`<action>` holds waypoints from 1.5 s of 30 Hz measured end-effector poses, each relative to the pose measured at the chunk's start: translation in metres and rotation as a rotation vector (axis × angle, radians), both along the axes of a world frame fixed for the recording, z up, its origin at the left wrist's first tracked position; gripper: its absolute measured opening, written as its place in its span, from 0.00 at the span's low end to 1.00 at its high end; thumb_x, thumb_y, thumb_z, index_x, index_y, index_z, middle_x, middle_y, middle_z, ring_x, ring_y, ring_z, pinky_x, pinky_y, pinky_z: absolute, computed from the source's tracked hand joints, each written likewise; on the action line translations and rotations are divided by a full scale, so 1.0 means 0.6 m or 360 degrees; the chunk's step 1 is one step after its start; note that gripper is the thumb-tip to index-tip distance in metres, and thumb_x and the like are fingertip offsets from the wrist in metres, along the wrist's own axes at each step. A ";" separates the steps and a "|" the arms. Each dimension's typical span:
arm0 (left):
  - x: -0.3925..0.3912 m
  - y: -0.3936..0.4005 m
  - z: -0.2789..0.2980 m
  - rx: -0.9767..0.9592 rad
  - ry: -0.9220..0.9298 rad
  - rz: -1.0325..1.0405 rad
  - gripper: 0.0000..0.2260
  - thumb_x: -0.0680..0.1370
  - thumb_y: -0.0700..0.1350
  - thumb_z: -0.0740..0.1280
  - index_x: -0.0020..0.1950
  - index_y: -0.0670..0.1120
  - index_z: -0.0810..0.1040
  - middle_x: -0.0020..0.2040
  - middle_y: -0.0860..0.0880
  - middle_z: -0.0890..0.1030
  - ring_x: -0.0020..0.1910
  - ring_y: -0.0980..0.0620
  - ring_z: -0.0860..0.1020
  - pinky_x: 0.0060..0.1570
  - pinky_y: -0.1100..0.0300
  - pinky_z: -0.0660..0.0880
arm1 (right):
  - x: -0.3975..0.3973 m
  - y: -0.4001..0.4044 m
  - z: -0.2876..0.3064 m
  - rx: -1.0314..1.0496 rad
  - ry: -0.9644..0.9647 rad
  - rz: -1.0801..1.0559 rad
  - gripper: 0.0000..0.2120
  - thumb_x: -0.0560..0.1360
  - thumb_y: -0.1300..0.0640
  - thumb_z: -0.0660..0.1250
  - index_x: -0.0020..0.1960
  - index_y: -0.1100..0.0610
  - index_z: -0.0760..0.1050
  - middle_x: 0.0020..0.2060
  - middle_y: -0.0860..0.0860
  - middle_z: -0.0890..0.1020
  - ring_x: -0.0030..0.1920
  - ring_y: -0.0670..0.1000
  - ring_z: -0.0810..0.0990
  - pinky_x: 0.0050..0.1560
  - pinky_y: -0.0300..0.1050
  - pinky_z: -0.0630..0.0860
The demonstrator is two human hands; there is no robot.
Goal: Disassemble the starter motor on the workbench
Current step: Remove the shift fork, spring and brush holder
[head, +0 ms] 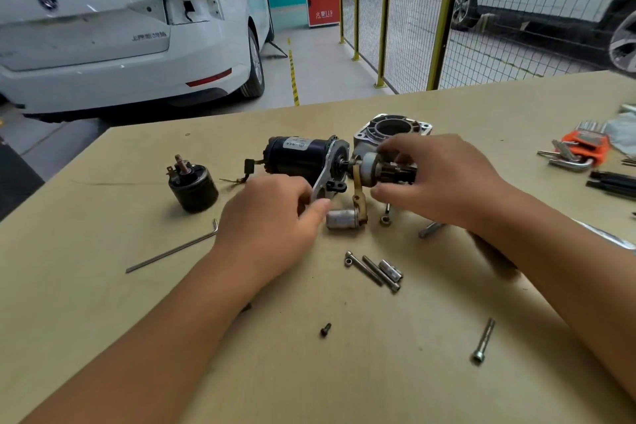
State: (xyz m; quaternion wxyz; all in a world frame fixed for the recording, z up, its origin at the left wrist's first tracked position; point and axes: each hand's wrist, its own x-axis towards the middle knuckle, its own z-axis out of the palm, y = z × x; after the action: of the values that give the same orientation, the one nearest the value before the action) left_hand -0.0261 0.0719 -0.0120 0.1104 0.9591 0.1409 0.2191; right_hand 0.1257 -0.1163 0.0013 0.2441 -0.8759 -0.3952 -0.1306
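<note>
- L hand (pixel 275 213): fingers pinch silver plate (pixel 325 179) of motor body (pixel 297 158).
- R hand (pixel 437 175): fingers curled round pinion assy (pixel 378 170).
- Solenoid (pixel 192 186) apart on table (pixel 137 286).

— What do we hold?
— Our left hand (pixel 272 213) pinches the silver plate (pixel 325 175) on the black motor (pixel 296 158). Our right hand (pixel 437 179) grips the gear end (pixel 382 170).
— What else do we see?
— A black can (pixel 192 188) sits toward the table's (pixel 103 303) left edge. Long bolts (pixel 373 270) lie nearer us.
</note>
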 end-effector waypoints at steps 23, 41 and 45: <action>0.003 -0.037 -0.014 0.0247 0.0129 -0.0286 0.14 0.82 0.62 0.63 0.63 0.57 0.77 0.56 0.57 0.81 0.55 0.51 0.79 0.48 0.53 0.78 | -0.003 0.008 -0.012 0.0069 -0.0016 0.0012 0.10 0.76 0.45 0.69 0.51 0.50 0.80 0.42 0.47 0.79 0.44 0.53 0.77 0.43 0.53 0.78; -0.027 0.030 0.023 0.0255 -0.0222 -0.0827 0.14 0.81 0.48 0.63 0.65 0.46 0.79 0.60 0.51 0.81 0.49 0.42 0.83 0.40 0.44 0.82 | -0.024 0.007 0.007 0.0018 -0.0261 0.0799 0.29 0.70 0.34 0.70 0.68 0.45 0.76 0.72 0.45 0.73 0.60 0.52 0.81 0.49 0.55 0.82; -0.029 0.037 0.020 0.0297 -0.0317 -0.0859 0.13 0.82 0.47 0.64 0.65 0.45 0.79 0.60 0.49 0.81 0.48 0.41 0.83 0.38 0.45 0.82 | -0.030 0.012 0.008 0.0161 -0.0291 0.0846 0.24 0.72 0.37 0.71 0.56 0.55 0.80 0.53 0.50 0.82 0.49 0.54 0.82 0.42 0.55 0.80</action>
State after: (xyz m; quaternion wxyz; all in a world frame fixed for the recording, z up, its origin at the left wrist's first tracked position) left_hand -0.0434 0.0941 -0.0001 0.0892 0.9417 -0.1513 0.2870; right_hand 0.1075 -0.1092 0.0061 0.2764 -0.7128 -0.6245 -0.1599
